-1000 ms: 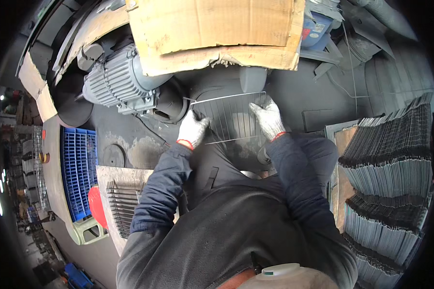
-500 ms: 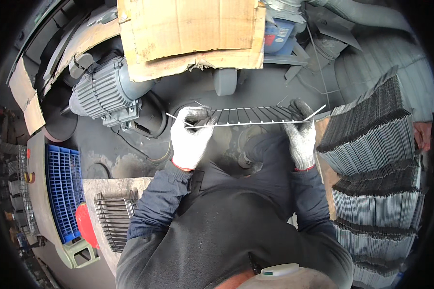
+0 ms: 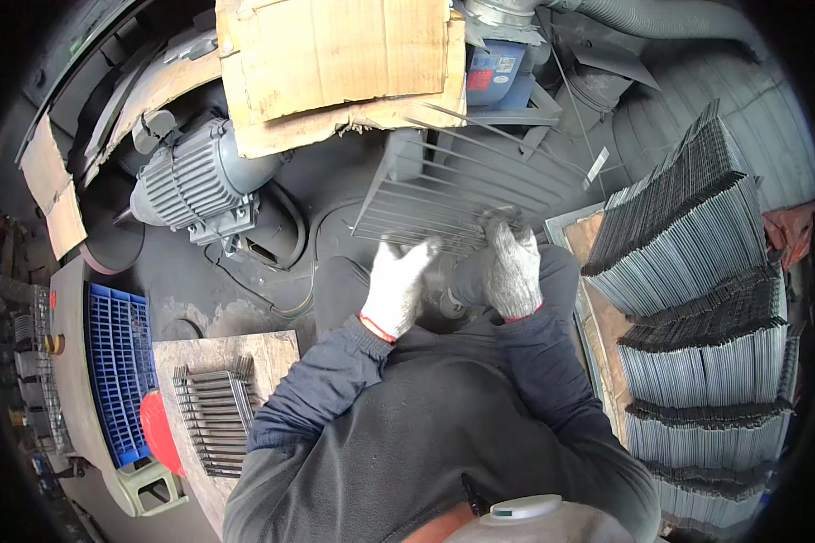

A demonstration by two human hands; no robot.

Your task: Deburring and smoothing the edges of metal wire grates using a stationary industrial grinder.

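A dark wire rack (image 3: 453, 195) of parallel bars is tilted up in front of me, its far bars blurred by motion. At its near edge my left hand (image 3: 397, 285), in a white knit glove, is closed on the wires, fingertips smeared. My right hand (image 3: 516, 276), gloved alike with darkened fingers, grips the same edge a little further right. The rack's far corner rises toward the cardboard.
Tall stacks of similar wire racks (image 3: 688, 226) stand on the right. At the left lie several racks (image 3: 213, 416) on a board (image 3: 276, 348), beside a blue plastic crate (image 3: 120, 362). A grey motor (image 3: 195, 172) and cardboard sheets (image 3: 344, 63) are ahead.
The rack has swung from nearly edge-on to showing its face, its far side raised. Both hands have come closer together, the left moving right and the right moving left and lower.
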